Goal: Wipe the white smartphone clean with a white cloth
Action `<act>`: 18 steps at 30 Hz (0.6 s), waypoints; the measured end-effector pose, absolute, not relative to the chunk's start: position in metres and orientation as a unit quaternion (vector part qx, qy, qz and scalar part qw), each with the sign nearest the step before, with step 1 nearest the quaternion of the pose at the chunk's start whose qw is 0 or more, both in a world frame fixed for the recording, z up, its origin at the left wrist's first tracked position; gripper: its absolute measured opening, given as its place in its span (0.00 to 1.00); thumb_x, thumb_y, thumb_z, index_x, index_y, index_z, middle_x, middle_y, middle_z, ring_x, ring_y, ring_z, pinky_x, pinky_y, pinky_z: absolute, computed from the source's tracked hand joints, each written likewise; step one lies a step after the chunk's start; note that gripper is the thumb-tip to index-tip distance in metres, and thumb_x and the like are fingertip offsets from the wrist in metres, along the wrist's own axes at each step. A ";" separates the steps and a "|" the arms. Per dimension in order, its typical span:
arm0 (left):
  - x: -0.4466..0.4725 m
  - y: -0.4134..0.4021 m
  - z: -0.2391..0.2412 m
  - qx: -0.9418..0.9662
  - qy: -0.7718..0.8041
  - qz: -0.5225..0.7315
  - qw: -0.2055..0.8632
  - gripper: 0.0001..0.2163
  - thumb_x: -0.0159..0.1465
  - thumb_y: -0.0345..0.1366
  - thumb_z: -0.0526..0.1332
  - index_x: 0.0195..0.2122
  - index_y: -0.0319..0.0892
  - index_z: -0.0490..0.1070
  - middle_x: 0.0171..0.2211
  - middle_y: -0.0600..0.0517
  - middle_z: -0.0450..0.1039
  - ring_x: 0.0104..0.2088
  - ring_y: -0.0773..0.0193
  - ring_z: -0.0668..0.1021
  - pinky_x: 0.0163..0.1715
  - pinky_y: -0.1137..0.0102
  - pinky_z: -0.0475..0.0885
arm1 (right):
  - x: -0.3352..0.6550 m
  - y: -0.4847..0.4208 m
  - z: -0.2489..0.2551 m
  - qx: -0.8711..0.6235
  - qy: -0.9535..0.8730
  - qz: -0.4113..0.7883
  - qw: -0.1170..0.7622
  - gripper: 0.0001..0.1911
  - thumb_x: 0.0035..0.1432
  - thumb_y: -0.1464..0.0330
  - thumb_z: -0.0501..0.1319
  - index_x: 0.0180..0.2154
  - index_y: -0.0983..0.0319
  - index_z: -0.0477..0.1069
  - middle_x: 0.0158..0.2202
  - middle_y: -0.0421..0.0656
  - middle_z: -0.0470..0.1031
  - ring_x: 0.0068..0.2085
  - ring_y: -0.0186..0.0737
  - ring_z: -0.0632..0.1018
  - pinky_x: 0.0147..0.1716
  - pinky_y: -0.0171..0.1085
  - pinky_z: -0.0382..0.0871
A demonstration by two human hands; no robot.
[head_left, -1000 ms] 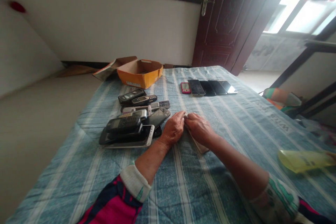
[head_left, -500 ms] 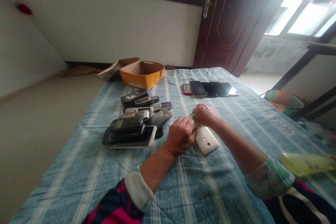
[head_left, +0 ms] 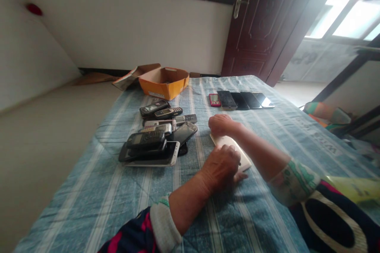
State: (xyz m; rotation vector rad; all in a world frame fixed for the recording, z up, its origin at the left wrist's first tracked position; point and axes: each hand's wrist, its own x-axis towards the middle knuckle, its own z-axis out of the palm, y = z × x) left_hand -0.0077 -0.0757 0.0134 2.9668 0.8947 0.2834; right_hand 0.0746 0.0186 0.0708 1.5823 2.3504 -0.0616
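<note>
A pale gold smartphone (head_left: 244,160) lies back up on the striped bedspread, partly covered by my hands. My left hand (head_left: 222,166) is closed over its near end, with the thumb stretched along the bottom edge. At the far end, my right hand (head_left: 223,125) is curled with its fingers pointing left; what they grip, if anything, is hidden. To the left is a heap of old phones, among them a black keypad phone (head_left: 146,140) on top of a white-edged smartphone (head_left: 169,155).
An orange cardboard box (head_left: 164,87) with its lid open stands at the far edge. Beyond my right hand, a small red phone (head_left: 214,100) lies beside a row of dark phones (head_left: 228,100). Yellow plastic (head_left: 353,187) lies at the right.
My left hand has moved right and toward me, onto the near part of the gold phone. My right hand has shifted slightly left, and the hands have come apart.
</note>
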 end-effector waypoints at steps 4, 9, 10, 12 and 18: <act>-0.008 -0.077 0.014 0.956 0.278 0.091 0.006 0.20 0.60 0.50 0.60 0.42 0.36 0.68 0.40 0.42 0.71 0.41 0.51 0.73 0.41 0.58 0.70 | 0.062 0.023 0.070 0.508 0.846 -0.039 0.156 0.18 0.56 0.73 0.54 0.45 0.67 0.76 0.44 0.56 0.78 0.46 0.49 0.79 0.39 0.37 0.72; -0.007 -0.078 0.009 0.952 0.287 0.104 0.009 0.19 0.60 0.49 0.61 0.41 0.36 0.69 0.40 0.43 0.71 0.41 0.52 0.73 0.41 0.60 0.70 | 0.066 0.026 0.069 0.480 0.861 -0.042 0.162 0.17 0.58 0.71 0.53 0.44 0.64 0.77 0.44 0.52 0.79 0.46 0.47 0.78 0.41 0.36 0.70; -0.007 -0.078 0.009 0.951 0.290 0.104 0.010 0.20 0.60 0.49 0.61 0.42 0.36 0.69 0.40 0.43 0.71 0.41 0.52 0.73 0.41 0.60 0.70 | 0.068 0.027 0.069 0.485 0.858 -0.038 0.165 0.17 0.58 0.71 0.53 0.44 0.65 0.77 0.43 0.53 0.79 0.46 0.47 0.78 0.40 0.37 0.69; -0.006 -0.078 0.009 0.950 0.294 0.102 0.014 0.20 0.60 0.50 0.61 0.42 0.36 0.69 0.42 0.42 0.71 0.42 0.52 0.72 0.41 0.60 0.70 | 0.073 0.028 0.068 0.500 0.848 -0.030 0.173 0.17 0.58 0.72 0.53 0.44 0.69 0.77 0.44 0.57 0.78 0.45 0.49 0.78 0.40 0.38 0.69; -0.005 -0.077 0.010 0.949 0.296 0.103 0.020 0.20 0.60 0.49 0.60 0.42 0.35 0.69 0.41 0.42 0.71 0.42 0.51 0.72 0.42 0.59 0.70 | 0.069 0.028 0.069 0.493 0.853 -0.039 0.166 0.18 0.57 0.71 0.53 0.45 0.65 0.77 0.43 0.53 0.79 0.44 0.46 0.78 0.38 0.36 0.69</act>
